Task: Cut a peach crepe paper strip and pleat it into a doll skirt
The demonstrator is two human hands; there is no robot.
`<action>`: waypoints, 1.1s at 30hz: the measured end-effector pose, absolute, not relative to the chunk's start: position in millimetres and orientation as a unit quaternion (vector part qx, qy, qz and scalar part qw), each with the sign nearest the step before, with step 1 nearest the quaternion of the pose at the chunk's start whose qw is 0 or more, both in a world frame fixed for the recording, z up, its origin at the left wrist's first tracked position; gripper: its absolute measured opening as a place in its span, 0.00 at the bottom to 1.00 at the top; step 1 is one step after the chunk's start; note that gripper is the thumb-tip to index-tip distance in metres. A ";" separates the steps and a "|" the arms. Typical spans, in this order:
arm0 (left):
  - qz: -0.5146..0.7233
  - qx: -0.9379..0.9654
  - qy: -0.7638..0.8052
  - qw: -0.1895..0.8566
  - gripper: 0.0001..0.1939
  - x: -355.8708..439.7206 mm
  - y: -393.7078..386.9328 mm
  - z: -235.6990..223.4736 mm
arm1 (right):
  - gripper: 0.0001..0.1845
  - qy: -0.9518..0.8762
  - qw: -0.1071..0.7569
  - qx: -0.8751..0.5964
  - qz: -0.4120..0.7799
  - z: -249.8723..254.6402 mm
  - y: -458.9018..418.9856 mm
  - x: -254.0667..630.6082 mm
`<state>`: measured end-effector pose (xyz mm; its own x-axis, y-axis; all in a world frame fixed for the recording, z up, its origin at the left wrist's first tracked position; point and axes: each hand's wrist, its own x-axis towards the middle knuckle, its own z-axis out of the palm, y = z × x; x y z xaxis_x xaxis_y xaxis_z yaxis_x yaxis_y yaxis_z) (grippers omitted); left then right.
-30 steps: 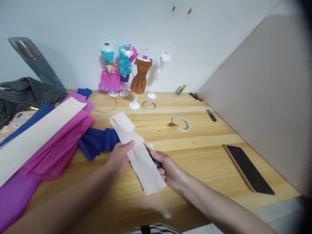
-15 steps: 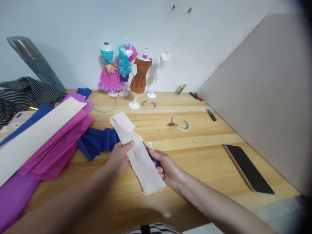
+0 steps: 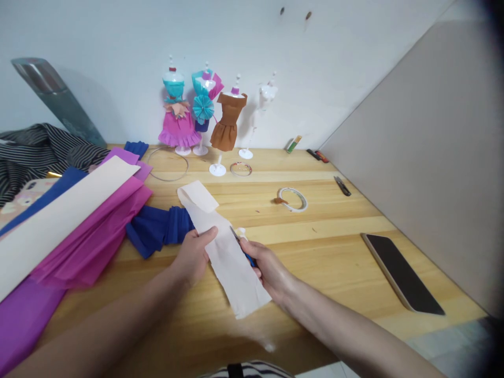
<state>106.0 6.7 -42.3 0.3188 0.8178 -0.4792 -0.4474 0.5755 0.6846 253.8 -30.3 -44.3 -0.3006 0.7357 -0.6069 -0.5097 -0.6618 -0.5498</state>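
Note:
A long strip of pale pinkish crepe paper (image 3: 232, 268) slants across the middle of the desk, its far end folded over. My left hand (image 3: 196, 252) pinches the strip's left edge, thumb on top and the fingers beneath. In my right hand (image 3: 268, 265) is a pair of scissors (image 3: 243, 248) with blue handles, the blades pointing up and left along the strip's right edge. My fingers hide most of the handles. A small white piece (image 3: 241, 232) lies just behind the blades. Pleated dark blue paper (image 3: 159, 228) sits left of the strip.
Several small dress forms stand by the wall, one in a brown dress (image 3: 228, 121). A tape roll (image 3: 293, 200), thread snips (image 3: 342, 186) and a phone (image 3: 401, 273) lie to the right. Stacked coloured paper (image 3: 94, 231) covers the left side, with a bottle (image 3: 59, 100) behind.
The scissors and my right hand have shifted slightly up and left along the strip's edge. My left hand keeps its hold in the same place.

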 end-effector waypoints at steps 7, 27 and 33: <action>0.387 0.225 0.430 0.784 0.24 106.9 8.0 -39.4 | 0.25 -0.138 0.392 -0.436 0.798 -47.6 -33.1 254.4; 0.383 0.229 0.428 0.786 0.24 105.7 7.3 -42.4 | 0.23 -0.124 0.369 -0.392 0.833 -39.6 -37.3 257.7; 0.360 0.223 0.413 0.807 0.24 105.5 6.4 -38.1 | 0.21 -0.110 0.372 -0.404 0.829 -38.4 -36.6 255.7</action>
